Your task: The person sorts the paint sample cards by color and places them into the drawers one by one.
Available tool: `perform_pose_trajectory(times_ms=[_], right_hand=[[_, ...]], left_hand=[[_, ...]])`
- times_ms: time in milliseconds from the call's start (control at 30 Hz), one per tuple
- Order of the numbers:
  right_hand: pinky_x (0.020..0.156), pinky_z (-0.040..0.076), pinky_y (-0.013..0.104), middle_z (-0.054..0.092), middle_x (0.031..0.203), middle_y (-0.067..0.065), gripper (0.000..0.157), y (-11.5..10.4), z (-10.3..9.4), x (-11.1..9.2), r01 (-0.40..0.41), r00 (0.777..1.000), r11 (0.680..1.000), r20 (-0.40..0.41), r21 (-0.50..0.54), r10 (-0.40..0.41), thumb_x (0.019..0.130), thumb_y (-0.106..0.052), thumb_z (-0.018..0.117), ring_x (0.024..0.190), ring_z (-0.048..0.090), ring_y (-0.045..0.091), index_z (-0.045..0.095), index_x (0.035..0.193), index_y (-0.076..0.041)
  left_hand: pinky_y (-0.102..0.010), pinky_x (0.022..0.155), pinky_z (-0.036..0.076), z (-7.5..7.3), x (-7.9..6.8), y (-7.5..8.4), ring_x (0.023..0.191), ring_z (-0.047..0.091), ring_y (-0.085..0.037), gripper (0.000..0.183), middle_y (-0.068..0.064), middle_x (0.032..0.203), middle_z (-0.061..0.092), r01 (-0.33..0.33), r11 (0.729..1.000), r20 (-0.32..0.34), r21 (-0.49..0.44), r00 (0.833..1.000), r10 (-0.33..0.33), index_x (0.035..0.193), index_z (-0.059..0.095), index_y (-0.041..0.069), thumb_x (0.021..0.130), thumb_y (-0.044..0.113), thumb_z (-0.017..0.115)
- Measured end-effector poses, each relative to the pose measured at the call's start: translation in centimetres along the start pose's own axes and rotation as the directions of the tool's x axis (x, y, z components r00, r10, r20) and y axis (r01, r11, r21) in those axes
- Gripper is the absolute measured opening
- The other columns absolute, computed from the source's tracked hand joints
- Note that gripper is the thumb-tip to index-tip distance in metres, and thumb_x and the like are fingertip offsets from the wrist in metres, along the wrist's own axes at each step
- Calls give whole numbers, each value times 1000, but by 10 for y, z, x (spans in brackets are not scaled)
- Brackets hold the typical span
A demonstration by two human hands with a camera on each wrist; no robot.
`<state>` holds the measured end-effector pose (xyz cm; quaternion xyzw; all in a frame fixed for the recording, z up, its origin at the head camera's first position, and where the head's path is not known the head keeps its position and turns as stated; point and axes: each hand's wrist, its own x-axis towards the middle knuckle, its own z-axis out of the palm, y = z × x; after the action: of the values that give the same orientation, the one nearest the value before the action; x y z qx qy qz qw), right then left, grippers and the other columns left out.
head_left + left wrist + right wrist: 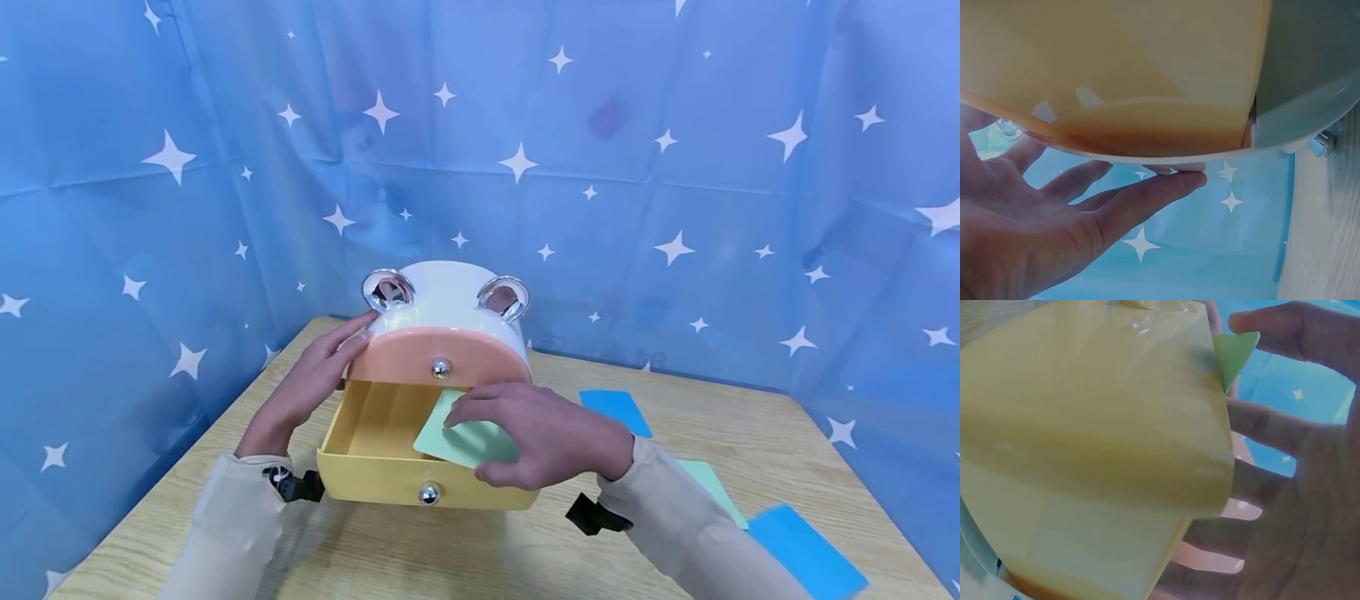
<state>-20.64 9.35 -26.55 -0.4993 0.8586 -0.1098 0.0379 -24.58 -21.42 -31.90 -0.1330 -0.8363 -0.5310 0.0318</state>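
A small white drawer box [450, 292] with two mirrored ear shapes stands on the table. Its upper pink drawer [397, 354] is closed; the lower yellow drawer [375, 477] is pulled out. My left hand [318, 375] rests against the box's left side, its fingers [1154, 200] stretched along the white casing. Over the yellow drawer, my right hand [543, 433] holds a light green card [467, 437], thumb near one corner and fingers bent over its face. The card tilts across the drawer's front edge. In the right wrist view, its green corner [1235, 356] pokes past the drawer wall.
On the table [735, 417] to the right lie a blue card [613, 408], a second green card [716, 490] partly behind the right sleeve, and another blue card [810, 554]. Blue star-patterned cloth [480, 125] hangs around the back and sides.
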Motion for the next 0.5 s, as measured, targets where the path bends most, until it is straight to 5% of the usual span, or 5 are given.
perform_pose_trajectory(times_ms=[200, 500], right_hand=[[92, 54, 33, 69, 127, -2, 39, 2, 2, 0, -9, 1000, 1000, -19, 26, 10, 90, -19, 66, 113, 66, 16, 65, 129, -15], [95, 55, 36, 70, 125, -3, 36, 0, 2, -3, -45, 997, 999, -58, 12, 45, 90, -20, 68, 116, 66, 15, 68, 126, -16]], left_hand=[[-57, 93, 57, 2, 0, 1, 131, 54, -46, 54, -19, 161, 37, -1, 1000, 6, -7, 1000, 1, 159, 31, 20, 109, 39, 36], [-56, 93, 57, 1, 0, 1, 131, 55, -47, 54, -20, 160, 37, 6, 1000, 0, 12, 1000, -6, 159, 30, 20, 109, 40, 35]])
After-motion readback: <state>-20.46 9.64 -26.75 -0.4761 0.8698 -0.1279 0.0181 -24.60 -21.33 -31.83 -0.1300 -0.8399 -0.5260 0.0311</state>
